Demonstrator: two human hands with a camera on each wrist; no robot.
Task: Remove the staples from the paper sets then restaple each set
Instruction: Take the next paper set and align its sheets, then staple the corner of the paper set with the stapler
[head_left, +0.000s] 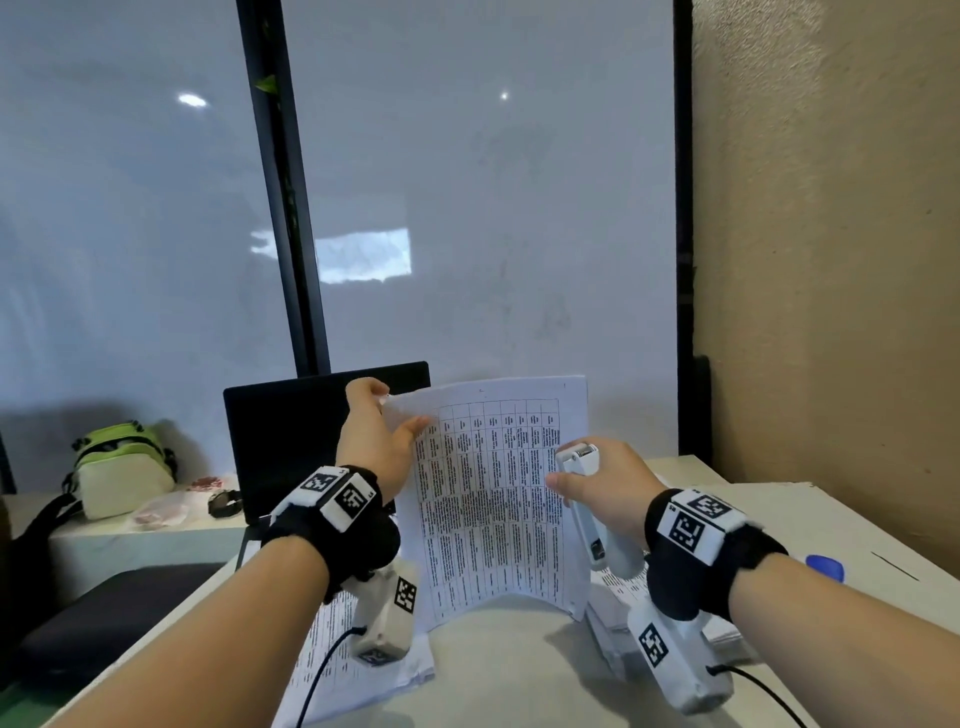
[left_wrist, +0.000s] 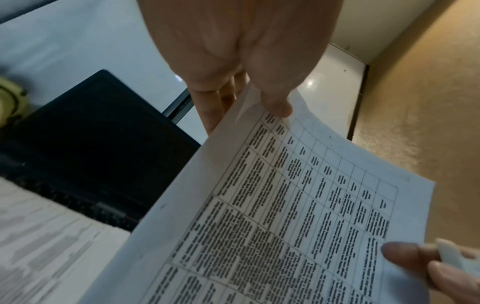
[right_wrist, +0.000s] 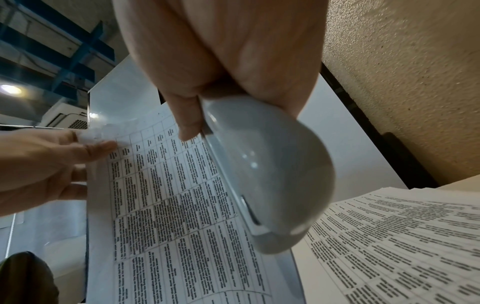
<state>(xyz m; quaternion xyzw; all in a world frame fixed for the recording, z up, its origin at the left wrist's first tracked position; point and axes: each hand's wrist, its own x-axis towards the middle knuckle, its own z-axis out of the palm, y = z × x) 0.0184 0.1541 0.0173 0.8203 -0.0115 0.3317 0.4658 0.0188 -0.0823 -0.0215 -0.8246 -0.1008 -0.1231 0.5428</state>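
A printed paper set (head_left: 493, 499) stands upright on its lower edge on the white table (head_left: 509, 670). My left hand (head_left: 382, 423) pinches its top left corner, thumb on the front (left_wrist: 276, 107) and fingers behind. My right hand (head_left: 597, 480) grips a white stapler (head_left: 584, 506) and its thumb touches the sheet's right edge. In the right wrist view the stapler (right_wrist: 265, 174) fills the middle, beside the paper set (right_wrist: 168, 205). A stack of paper sets (head_left: 618, 597) lies at the right under my right wrist, and another set (head_left: 337, 660) lies flat at the left.
An open black laptop (head_left: 291, 431) stands behind the paper. A green and white bag (head_left: 122, 467) and a black watch (head_left: 224, 503) sit on the ledge at left. A blue object (head_left: 826, 567) lies at the right near the beige wall (head_left: 831, 234).
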